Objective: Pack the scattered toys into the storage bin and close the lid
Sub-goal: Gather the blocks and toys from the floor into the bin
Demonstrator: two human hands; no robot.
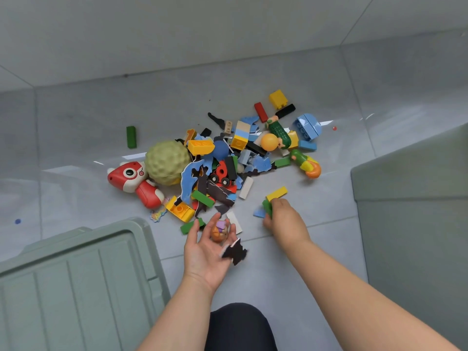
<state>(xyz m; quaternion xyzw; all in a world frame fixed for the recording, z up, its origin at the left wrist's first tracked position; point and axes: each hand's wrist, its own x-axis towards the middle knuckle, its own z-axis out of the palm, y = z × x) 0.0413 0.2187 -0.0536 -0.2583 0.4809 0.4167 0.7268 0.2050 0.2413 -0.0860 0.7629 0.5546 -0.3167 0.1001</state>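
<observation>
The left hand (206, 252) lies palm up near the middle of the view. Its fingers are curled round a small orange and purple figure (219, 231), and a dark jigsaw piece (234, 252) is caught at its right edge. The right hand (283, 219) is palm down just to the right, fingers closed on a green brick (267, 208). A yellow flat brick (276, 193) touches its fingertips and a blue jigsaw piece (258, 213) pokes out on its left.

The toys lie in a loose heap on the grey tiled floor (76, 117), just beyond both hands. On the heap's left are a red and white fish toy (129, 178) and a bumpy green ball (167, 162), touching each other. In the middle, blue and black jigsaw pieces (190, 178) mix with a red toy car (222, 173), a yellow studded brick (200, 146) and a white block (246, 187). On the far right are an orange ball (269, 141), a light blue dome brick (309, 126), a red brick (260, 111) and a yellow cube brick (278, 98). A long green brick (131, 137) lies apart on the far left.

The pale green ribbed lid (76, 274) fills the near left corner, close to the left hand. The pale green storage bin (410, 211) stands at the right edge; only its rim and outer wall show. A dark-clothed knee (238, 325) sits between the forearms at the near edge.
</observation>
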